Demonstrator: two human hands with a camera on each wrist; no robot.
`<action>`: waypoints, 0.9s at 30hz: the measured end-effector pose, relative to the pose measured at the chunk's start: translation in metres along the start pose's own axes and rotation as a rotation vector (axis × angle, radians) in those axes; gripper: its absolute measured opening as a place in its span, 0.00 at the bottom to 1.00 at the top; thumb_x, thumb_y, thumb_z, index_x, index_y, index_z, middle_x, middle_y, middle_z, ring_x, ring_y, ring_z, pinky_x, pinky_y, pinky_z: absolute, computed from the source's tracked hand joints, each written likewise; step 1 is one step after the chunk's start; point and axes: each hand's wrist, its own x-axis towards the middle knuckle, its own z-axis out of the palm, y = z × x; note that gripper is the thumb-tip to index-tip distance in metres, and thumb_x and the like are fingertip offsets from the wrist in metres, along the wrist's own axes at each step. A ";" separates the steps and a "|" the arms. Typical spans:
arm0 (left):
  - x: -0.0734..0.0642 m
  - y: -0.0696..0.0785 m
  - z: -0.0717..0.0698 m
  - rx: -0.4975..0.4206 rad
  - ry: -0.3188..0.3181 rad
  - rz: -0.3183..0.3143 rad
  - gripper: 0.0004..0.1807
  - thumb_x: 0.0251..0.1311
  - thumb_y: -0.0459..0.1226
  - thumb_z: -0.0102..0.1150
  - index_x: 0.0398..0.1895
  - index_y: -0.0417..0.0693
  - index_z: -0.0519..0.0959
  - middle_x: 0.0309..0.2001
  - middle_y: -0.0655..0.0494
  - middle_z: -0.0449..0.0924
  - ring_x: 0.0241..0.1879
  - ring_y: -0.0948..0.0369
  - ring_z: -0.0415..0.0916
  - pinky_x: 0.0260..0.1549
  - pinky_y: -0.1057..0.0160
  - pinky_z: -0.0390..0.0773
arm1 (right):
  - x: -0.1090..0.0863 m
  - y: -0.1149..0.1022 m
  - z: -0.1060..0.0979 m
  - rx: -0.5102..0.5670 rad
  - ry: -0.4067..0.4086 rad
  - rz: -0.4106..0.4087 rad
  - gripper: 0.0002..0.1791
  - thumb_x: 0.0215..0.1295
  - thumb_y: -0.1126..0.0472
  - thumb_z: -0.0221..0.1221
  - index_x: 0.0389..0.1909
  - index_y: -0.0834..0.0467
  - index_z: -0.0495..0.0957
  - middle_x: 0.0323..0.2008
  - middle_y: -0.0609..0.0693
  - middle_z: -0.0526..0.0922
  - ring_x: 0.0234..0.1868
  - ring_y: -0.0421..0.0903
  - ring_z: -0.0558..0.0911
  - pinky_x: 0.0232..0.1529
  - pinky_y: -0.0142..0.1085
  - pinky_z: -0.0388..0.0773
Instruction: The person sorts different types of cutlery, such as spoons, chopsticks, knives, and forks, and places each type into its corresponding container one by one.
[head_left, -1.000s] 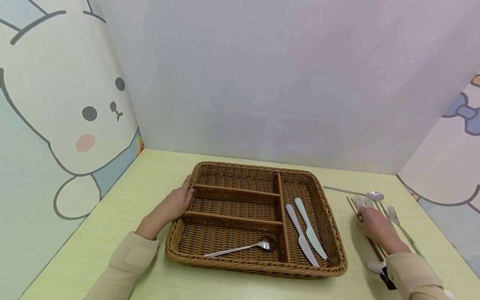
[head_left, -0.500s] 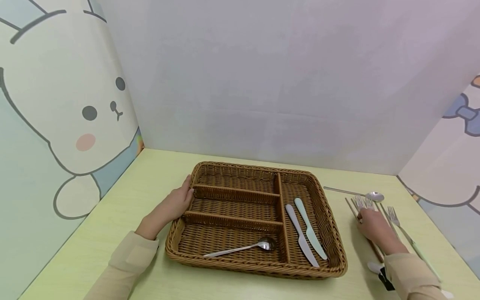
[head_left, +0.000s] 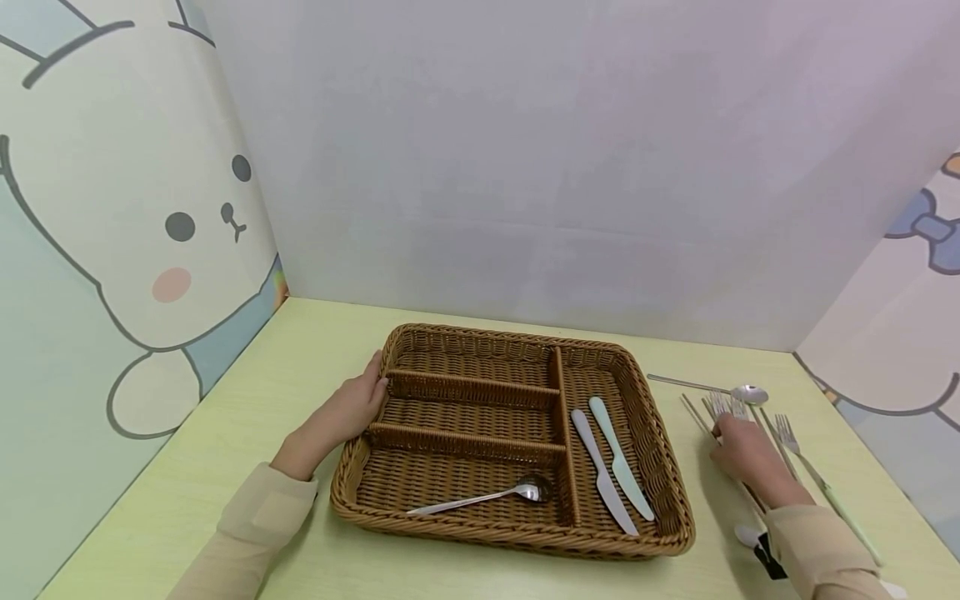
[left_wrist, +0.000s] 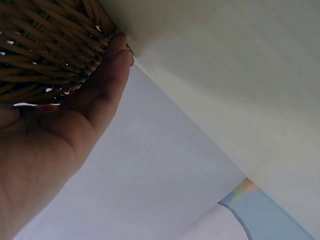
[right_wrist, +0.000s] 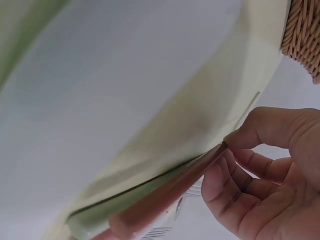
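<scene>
In the head view a brown wicker basket [head_left: 480, 543] with compartments stands mid-table. My left hand [head_left: 348, 408] grips its left side, fingers along the outer wall [left_wrist: 45, 55] and thumb by the rim. To the right, my right hand [head_left: 750, 458] is low over loose cutlery. Its thumb and fingers pinch a brown-handled chopstick [right_wrist: 172, 192] in the right wrist view. A green handle [right_wrist: 120, 200] lies beside that. Past the hand show fork tines [head_left: 727, 406], a green-handled fork [head_left: 813, 475] and a spoon [head_left: 748, 393].
Inside the basket, a spoon [head_left: 532, 489] lies in the front left compartment. A purple knife [head_left: 603, 475] and a mint knife [head_left: 622, 462] lie in the right one. A white wall [head_left: 540, 167] closes off the back. A white handle [head_left: 746, 536] shows near my right sleeve.
The chopstick's thin tip has swung left, away from the other cutlery, with my right hand shifting slightly left. My left hand and the basket have stayed in place.
</scene>
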 end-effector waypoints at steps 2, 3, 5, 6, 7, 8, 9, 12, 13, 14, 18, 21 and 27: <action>0.000 0.000 0.000 0.001 0.001 -0.001 0.31 0.72 0.37 0.30 0.69 0.28 0.36 0.10 0.58 0.61 0.07 0.65 0.53 0.15 0.64 0.65 | 0.000 -0.001 -0.002 0.015 -0.001 0.015 0.12 0.38 0.72 0.56 0.29 0.73 0.72 0.26 0.64 0.77 0.26 0.54 0.75 0.26 0.45 0.70; 0.000 0.000 0.000 0.004 0.001 -0.001 0.31 0.72 0.37 0.30 0.69 0.28 0.36 0.10 0.58 0.61 0.07 0.65 0.53 0.15 0.64 0.65 | 0.000 -0.001 -0.004 0.020 -0.002 0.023 0.13 0.39 0.71 0.56 0.30 0.72 0.72 0.26 0.64 0.77 0.26 0.53 0.75 0.25 0.44 0.70; 0.000 0.000 -0.001 0.008 0.001 -0.001 0.31 0.72 0.37 0.31 0.69 0.28 0.36 0.10 0.57 0.61 0.07 0.64 0.53 0.16 0.64 0.65 | 0.000 -0.002 -0.007 0.029 -0.001 0.036 0.13 0.39 0.70 0.56 0.30 0.71 0.71 0.26 0.63 0.77 0.25 0.52 0.74 0.23 0.43 0.69; 0.000 0.001 -0.001 0.007 0.001 -0.005 0.31 0.72 0.37 0.30 0.69 0.28 0.36 0.10 0.57 0.61 0.08 0.64 0.53 0.16 0.64 0.66 | 0.000 -0.003 -0.008 0.034 0.000 0.041 0.13 0.39 0.70 0.55 0.31 0.71 0.71 0.26 0.63 0.77 0.24 0.51 0.74 0.23 0.43 0.68; 0.000 0.001 -0.001 0.008 0.000 -0.006 0.31 0.72 0.37 0.30 0.69 0.28 0.35 0.10 0.57 0.61 0.08 0.64 0.53 0.16 0.64 0.66 | 0.000 -0.004 -0.010 0.036 0.003 0.041 0.13 0.40 0.69 0.55 0.31 0.70 0.71 0.27 0.63 0.77 0.24 0.51 0.74 0.23 0.43 0.68; 0.000 0.001 -0.001 0.007 0.000 -0.007 0.31 0.72 0.37 0.30 0.69 0.28 0.35 0.10 0.57 0.61 0.08 0.64 0.53 0.17 0.64 0.65 | 0.000 -0.005 -0.011 0.035 0.008 0.038 0.13 0.40 0.69 0.55 0.31 0.70 0.71 0.26 0.62 0.77 0.24 0.51 0.73 0.22 0.43 0.68; 0.001 0.001 -0.001 0.009 -0.001 -0.009 0.31 0.72 0.37 0.30 0.69 0.28 0.35 0.10 0.57 0.61 0.08 0.64 0.53 0.17 0.64 0.65 | 0.000 -0.006 -0.012 0.037 0.013 0.034 0.13 0.40 0.69 0.55 0.31 0.70 0.71 0.25 0.62 0.77 0.23 0.50 0.73 0.22 0.42 0.68; 0.001 0.002 -0.002 0.006 -0.004 -0.015 0.31 0.72 0.37 0.30 0.69 0.28 0.35 0.10 0.57 0.61 0.08 0.64 0.53 0.16 0.64 0.65 | 0.001 -0.010 -0.015 0.048 0.035 0.016 0.14 0.40 0.70 0.54 0.32 0.71 0.70 0.24 0.60 0.76 0.22 0.49 0.71 0.22 0.41 0.67; 0.001 0.002 -0.002 0.007 -0.005 -0.016 0.31 0.72 0.37 0.30 0.69 0.28 0.35 0.11 0.57 0.61 0.08 0.64 0.53 0.17 0.64 0.66 | 0.001 -0.012 -0.016 0.050 0.043 0.010 0.14 0.40 0.70 0.54 0.32 0.71 0.70 0.23 0.59 0.76 0.22 0.48 0.70 0.22 0.41 0.67; 0.000 0.002 -0.002 0.008 -0.004 -0.017 0.31 0.72 0.37 0.30 0.69 0.28 0.35 0.11 0.56 0.62 0.08 0.64 0.53 0.17 0.63 0.66 | 0.001 -0.014 -0.017 0.050 0.048 0.005 0.14 0.40 0.70 0.54 0.32 0.71 0.70 0.22 0.58 0.75 0.21 0.48 0.69 0.22 0.40 0.66; 0.000 0.002 -0.002 0.027 0.002 -0.009 0.31 0.72 0.37 0.30 0.68 0.27 0.36 0.16 0.53 0.66 0.09 0.63 0.57 0.23 0.61 0.70 | 0.000 -0.024 -0.023 0.057 0.064 -0.020 0.13 0.40 0.71 0.52 0.32 0.70 0.68 0.20 0.54 0.72 0.20 0.46 0.66 0.20 0.37 0.63; 0.000 0.002 -0.002 0.036 0.003 -0.005 0.31 0.72 0.37 0.30 0.68 0.27 0.36 0.19 0.51 0.67 0.10 0.63 0.58 0.27 0.59 0.71 | 0.000 -0.033 -0.028 0.057 0.083 -0.043 0.14 0.39 0.72 0.50 0.33 0.70 0.69 0.19 0.51 0.69 0.20 0.45 0.65 0.20 0.36 0.61; -0.001 0.003 -0.003 0.026 -0.001 -0.010 0.31 0.72 0.37 0.30 0.69 0.27 0.36 0.17 0.52 0.66 0.09 0.63 0.56 0.25 0.61 0.70 | -0.001 -0.056 -0.040 0.025 0.110 -0.115 0.14 0.42 0.73 0.49 0.34 0.68 0.70 0.21 0.50 0.69 0.20 0.44 0.64 0.21 0.36 0.60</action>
